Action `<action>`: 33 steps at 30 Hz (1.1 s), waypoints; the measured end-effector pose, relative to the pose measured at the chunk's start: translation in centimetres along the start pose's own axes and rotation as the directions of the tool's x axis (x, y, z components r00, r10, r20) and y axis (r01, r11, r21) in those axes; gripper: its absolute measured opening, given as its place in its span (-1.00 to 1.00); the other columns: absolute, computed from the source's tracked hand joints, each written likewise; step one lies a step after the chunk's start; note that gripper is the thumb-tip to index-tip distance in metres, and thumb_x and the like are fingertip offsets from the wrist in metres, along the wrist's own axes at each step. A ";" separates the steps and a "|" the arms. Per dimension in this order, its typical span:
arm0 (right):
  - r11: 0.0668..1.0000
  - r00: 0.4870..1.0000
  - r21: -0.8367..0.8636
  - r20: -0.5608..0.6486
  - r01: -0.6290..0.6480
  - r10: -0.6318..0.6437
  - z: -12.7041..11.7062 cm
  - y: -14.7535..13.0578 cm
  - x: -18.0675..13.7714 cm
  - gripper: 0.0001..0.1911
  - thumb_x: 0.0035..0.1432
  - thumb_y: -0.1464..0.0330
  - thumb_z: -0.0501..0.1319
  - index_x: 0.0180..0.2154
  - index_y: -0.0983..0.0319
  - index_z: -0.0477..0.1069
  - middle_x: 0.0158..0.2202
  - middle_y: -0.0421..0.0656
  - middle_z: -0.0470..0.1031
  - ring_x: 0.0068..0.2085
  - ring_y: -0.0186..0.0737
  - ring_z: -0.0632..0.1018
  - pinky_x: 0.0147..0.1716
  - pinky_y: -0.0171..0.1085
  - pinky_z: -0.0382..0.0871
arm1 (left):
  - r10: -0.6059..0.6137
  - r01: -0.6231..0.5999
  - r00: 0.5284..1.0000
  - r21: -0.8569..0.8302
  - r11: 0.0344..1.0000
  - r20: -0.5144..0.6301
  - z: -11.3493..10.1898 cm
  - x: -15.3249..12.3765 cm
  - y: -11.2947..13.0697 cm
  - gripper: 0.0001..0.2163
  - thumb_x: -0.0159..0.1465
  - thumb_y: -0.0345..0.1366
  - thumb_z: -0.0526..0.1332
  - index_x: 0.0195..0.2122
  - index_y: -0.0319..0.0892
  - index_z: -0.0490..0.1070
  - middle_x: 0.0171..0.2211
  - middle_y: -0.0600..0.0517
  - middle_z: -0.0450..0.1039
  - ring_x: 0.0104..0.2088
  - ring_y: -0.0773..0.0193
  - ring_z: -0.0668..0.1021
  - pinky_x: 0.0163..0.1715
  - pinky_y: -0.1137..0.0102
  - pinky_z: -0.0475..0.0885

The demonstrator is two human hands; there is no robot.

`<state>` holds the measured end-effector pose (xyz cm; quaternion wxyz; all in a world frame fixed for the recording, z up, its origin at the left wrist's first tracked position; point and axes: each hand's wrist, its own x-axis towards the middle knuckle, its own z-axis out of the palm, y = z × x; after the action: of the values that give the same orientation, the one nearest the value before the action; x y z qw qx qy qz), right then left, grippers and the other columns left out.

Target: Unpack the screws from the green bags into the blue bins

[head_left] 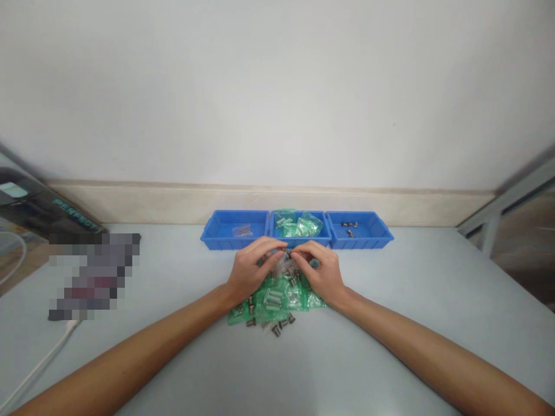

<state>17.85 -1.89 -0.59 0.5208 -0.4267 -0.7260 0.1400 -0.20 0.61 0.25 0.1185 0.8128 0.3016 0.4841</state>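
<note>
My left hand and my right hand nearly meet over a pile at the middle of the table. Thumb and fingers of each are pinched together; what sits at the fingertips is small and partly hidden. A clear plastic bag shows between and below them. Under the hands lie several green plastic bags with metal pins inside. Loose dark screws are scattered on the bags and at the pile's near edge.
Three blue trays stand side by side behind the pile: the left tray holds a clear bag of pins, the middle tray green bags, the right tray a few screws. At left are a blurred-out object, a white cable and a black box.
</note>
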 end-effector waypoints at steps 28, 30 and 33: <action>0.996 0.994 0.021 0.064 0.089 -0.090 0.0 0.2 -0.1 -0.88 0.23 0.33 0.23 -0.24 0.23 0.51 -0.45 -0.18 0.48 -0.44 -0.29 0.47 -0.43 -0.31 0.36 | -0.148 0.156 0.987 -0.129 0.979 0.069 0.2 -0.5 -0.3 -0.78 0.36 -0.17 0.10 -0.17 -0.20 0.42 -0.49 0.13 0.52 -0.67 0.47 0.47 -0.60 0.58 0.37; 0.996 0.995 0.018 0.040 0.089 -0.089 0.0 0.1 -0.1 -0.89 0.23 0.35 0.24 -0.24 0.23 0.51 -0.46 -0.18 0.47 -0.45 -0.29 0.46 -0.43 -0.32 0.34 | -0.147 0.152 0.988 -0.106 0.983 0.055 0.2 -0.4 -0.3 -0.78 0.36 -0.18 0.09 -0.17 -0.20 0.43 -0.44 0.10 0.54 -0.66 0.48 0.47 -0.58 0.58 0.38; 0.996 0.996 0.024 -0.003 0.084 -0.084 -0.1 0.1 -0.2 -0.92 0.20 0.40 0.26 -0.25 0.25 0.51 -0.47 -0.20 0.44 -0.45 -0.30 0.44 -0.44 -0.32 0.33 | -0.130 0.133 0.990 -0.062 0.989 0.046 0.1 -0.2 -0.2 -0.79 0.33 -0.20 0.15 -0.18 -0.21 0.46 -0.40 0.07 0.57 -0.64 0.47 0.46 -0.51 0.55 0.41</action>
<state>17.95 -1.98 -0.73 0.5321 -0.3894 -0.7412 0.1263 -0.23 0.61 -0.09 0.1827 0.7967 0.3364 0.4676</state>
